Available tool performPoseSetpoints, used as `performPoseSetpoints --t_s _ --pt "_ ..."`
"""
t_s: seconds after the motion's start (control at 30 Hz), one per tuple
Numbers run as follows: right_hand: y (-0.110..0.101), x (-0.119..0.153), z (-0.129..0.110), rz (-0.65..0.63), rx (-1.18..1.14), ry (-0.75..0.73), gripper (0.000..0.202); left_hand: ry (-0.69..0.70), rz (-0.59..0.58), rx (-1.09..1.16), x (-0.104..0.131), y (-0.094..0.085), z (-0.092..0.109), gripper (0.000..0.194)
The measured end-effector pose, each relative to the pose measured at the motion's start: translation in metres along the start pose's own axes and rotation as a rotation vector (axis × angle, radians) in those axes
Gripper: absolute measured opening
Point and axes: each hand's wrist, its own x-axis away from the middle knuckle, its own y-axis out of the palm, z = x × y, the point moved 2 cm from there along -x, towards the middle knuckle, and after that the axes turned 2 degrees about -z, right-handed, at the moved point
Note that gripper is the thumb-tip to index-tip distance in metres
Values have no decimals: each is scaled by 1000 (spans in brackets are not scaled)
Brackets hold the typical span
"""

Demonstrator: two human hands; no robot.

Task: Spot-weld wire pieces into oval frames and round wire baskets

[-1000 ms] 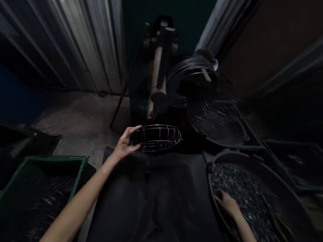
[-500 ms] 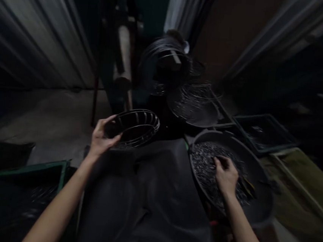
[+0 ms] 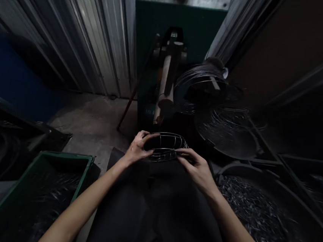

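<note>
A round wire frame point(image 3: 168, 134) of thin metal hoops joined by short cross wires is held tilted above my dark-covered lap. My left hand point(image 3: 141, 148) grips its left side, fingers on the upper hoop and thumb on the lower one. At its right side, my right hand point(image 3: 193, 164) has its fingers pinched together against the lower hoop; whether a small piece is between them is too dark to tell. Just beyond the frame stands a machine with a pale cylindrical arm point(image 3: 165, 79).
To the right lies a round pan point(image 3: 256, 206) of small metal pieces, with another pan point(image 3: 225, 138) and wire coils point(image 3: 200, 73) behind it. A green crate point(image 3: 39, 162) with metal pieces stands at the left. Corrugated metal point(image 3: 101, 35) rises behind.
My right hand has left the pan of small pieces and come to the wire frame's right side. The view has turned right-to-left, and the frame, still in my left hand, now sits below the machine arm.
</note>
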Motion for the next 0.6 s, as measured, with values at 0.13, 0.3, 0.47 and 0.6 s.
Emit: performPoseSetpoints --t_s 0.13,0.3,0.47,0.6 --pt "16 -34 -11 -30 314 -262 21 19 -29 -8 0 -3 7 61" --pt "27 -37 -3 -124 892 -582 38 -9 -13 39 4 -10 9 63" --pt "28 -39 -9 -44 1012 -887 33 -36 42 92 7 -11 4 61" --pt "27 -45 -6 14 999 -1000 35 -33 70 110 5 -10 -2 60"
